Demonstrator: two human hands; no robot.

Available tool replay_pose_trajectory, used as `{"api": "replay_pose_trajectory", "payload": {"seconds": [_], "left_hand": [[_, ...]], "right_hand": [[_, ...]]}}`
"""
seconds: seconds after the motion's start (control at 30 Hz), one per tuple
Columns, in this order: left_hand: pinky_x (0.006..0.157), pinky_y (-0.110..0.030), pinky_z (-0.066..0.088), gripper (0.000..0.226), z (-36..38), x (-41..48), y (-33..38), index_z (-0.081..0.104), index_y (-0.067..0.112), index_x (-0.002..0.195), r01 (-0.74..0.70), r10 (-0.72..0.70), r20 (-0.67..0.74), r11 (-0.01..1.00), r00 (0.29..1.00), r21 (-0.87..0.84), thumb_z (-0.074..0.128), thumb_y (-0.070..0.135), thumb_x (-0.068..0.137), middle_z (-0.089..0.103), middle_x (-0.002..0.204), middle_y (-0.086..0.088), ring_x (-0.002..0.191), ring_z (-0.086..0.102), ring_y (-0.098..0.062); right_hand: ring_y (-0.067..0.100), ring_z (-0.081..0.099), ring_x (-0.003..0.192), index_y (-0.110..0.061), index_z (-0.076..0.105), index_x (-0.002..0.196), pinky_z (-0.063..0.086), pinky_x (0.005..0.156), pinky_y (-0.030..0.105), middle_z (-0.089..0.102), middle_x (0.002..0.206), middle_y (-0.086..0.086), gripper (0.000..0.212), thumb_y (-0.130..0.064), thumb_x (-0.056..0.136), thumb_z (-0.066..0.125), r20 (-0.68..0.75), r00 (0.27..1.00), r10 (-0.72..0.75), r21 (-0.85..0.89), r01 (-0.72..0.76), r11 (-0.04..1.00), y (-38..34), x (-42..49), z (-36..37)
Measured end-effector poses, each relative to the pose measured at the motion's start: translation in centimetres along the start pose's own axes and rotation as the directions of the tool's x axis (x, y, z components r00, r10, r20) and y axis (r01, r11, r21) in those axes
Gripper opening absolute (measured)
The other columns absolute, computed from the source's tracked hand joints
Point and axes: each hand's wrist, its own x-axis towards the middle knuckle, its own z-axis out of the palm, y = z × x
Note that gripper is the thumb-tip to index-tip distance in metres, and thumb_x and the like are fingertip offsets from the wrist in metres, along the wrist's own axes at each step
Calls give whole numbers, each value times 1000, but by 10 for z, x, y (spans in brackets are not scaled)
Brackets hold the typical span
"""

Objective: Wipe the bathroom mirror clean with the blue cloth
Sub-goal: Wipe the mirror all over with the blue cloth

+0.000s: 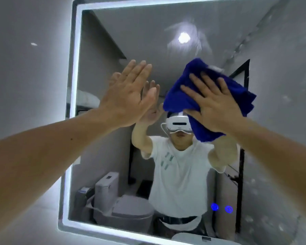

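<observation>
Right hand (217,105) reaching up with fingers spread straight, pressing the blue cloth (198,96) flat against the mirror (131,41) right of its centre, left hand (129,92) raised left of the cloth, fingers straight and together, cloth lying bunched and deep blue, smears showing above it.

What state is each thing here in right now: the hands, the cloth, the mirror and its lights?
Left hand: open, fingers straight, raised at the glass, holding nothing.
Right hand: open, fingers spread, pressing the cloth against the glass.
Blue cloth: bunched, pinned flat to the mirror under the right hand.
Mirror: streaky and spotted near the top and right side.
Edge light strip: lit.
Two blue touch buttons: glowing.
</observation>
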Motion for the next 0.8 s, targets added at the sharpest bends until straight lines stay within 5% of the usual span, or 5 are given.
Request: {"api": "replay_pose_trajectory", "payload": {"seconds": [0.2,0.6,0.8], "left_hand": [[122,-47,7,73,9,-5,-11,8,24,157,34,-35,-7,998,999,-44,8,59,93,6,165,5,151,-2,-12],[121,-46,12,71,35,-42,2,13,19,156,47,-43,92,998,995,-48,17,52,93,10,165,2,151,1,-14],[121,-45,11,71,41,-61,2,11,18,157,62,-60,148,998,987,-7,14,52,94,8,165,1,151,-1,-14]], "right_hand": [[32,1,148,-33,6,154,-1,115,56,1,163,5,64,-60,97,23,-84,974,209,48,-206,977,-13,28,6],[31,8,148,-30,21,153,3,116,58,13,162,6,69,-50,92,45,-17,988,-155,89,156,984,-129,-121,55],[30,42,134,-29,35,148,4,116,54,32,155,4,82,-44,76,71,202,910,-363,132,342,931,-180,-225,74]]}}
